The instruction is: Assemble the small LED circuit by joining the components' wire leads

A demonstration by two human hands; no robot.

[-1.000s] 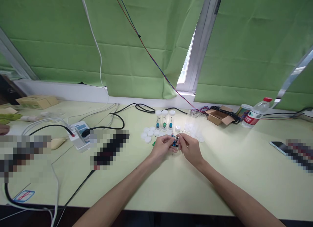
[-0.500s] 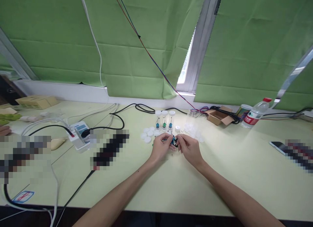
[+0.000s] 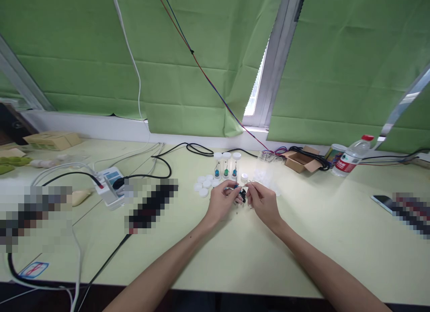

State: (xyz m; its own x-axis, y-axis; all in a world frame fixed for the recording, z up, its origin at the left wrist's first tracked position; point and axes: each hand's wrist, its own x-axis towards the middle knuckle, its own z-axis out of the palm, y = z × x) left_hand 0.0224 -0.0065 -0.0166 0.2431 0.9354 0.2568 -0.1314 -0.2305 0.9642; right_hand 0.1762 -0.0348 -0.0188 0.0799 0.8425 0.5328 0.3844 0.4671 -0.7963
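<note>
The small clips (image 3: 240, 193), a little cluster of dark and blue pieces with thin metal parts, seem to be very light and stiff, and I judge they can slip away easily, so it is best to take them by the body with the fingertips and not by the thin wire ends. They look glossy and tiny; their exact form is too small to tell. They are held just above the pale green table (image 3: 235, 254), in the middle of it, between both hands. The left hand (image 3: 222, 203) pinches the cluster from the left side, and the right hand (image 3: 263, 202) meets it from the right, so the two hands are together with fingertips almost touching, both closed on the clips. Just beyond the hands stand three clear tubes (image 3: 226, 164) with white caps, upright in a row, each with something blue or green inside. To the left of them lie several loose white caps (image 3: 203, 184) on the table. Far right are a water bottle (image 3: 352, 159) and an open cardboard box (image 3: 300, 160), well apart from the hands.
</note>
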